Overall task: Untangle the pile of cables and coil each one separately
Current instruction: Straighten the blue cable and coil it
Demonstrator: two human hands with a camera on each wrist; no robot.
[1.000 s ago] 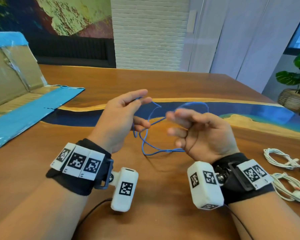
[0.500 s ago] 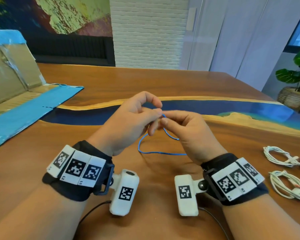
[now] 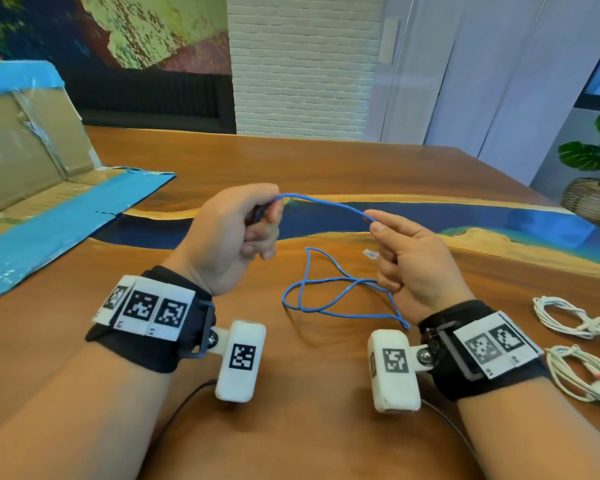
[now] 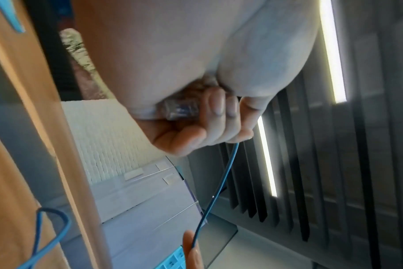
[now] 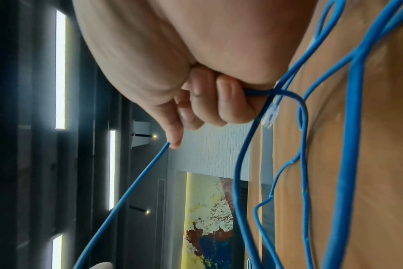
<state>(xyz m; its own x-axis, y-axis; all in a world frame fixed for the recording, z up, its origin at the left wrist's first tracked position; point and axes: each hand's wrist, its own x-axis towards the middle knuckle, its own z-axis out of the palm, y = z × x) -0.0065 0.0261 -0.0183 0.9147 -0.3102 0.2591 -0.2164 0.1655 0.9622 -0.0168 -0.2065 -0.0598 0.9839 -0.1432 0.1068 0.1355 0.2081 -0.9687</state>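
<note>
Blue cable (image 3: 329, 202), white cables (image 3: 565, 318)

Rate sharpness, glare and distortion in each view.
Head: sharp, evenly lit, wide-angle bowing at edges; blue cable crisp. Left wrist: soft and motion-blurred, ceiling light strips glaring. Right wrist: cable sharp near the fingers, blurred up close.

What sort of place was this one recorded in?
Probably an office or lounge room, not a workshop: a large wooden table with a blue resin river inlay, a white brick wall, and a potted green plant in a woven basket.
</note>
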